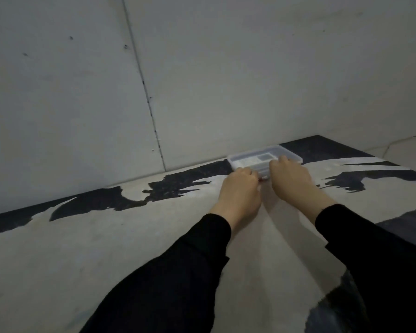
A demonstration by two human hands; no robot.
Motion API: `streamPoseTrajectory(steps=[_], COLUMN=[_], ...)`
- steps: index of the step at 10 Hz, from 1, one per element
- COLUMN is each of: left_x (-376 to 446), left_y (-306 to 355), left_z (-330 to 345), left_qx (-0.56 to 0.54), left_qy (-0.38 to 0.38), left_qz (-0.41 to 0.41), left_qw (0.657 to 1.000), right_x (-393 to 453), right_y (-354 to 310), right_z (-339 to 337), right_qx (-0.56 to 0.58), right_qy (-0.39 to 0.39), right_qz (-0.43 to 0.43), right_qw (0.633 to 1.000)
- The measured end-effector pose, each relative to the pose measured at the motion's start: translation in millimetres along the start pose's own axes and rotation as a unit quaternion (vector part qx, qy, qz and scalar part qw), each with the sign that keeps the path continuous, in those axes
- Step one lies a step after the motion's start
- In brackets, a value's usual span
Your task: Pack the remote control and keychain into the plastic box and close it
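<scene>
A flat, clear plastic box (265, 156) lies on the table at the far edge, close to the wall, with its lid down. A pale, oblong shape with a grey patch shows through the lid; I cannot tell what it is. My left hand (241, 192) grips the box's near left edge with curled fingers. My right hand (292, 181) rests on the near right part of the lid, fingers pressed on it. No keychain is visible; both hands hide the box's near side. Black sleeves cover both forearms.
The table (106, 248) has a pale, worn top with black torn patches along its far edge and right side. A grey panelled wall (202, 80) rises directly behind the box. The table's right corner ends near a pale floor (408, 147).
</scene>
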State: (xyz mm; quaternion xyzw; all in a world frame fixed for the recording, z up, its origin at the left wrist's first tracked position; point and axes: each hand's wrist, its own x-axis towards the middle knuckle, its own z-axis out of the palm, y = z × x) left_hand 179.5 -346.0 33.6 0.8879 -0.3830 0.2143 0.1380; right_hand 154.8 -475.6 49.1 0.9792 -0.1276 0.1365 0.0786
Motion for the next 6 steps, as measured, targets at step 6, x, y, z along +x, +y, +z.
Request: streamPoseTrajectory(steps=[6], left_x=[41.7], left_y=[-34.0], left_z=[9.3], left_qx=[0.012], left_qy=[-0.115], left_qz=[0.011], left_qw=[0.993], right_x=[50.7], right_y=[28.2], right_z=[46.3], right_qx=[0.114], right_qy=[-0.034], right_qz=[0.069], right_qw=[0.991])
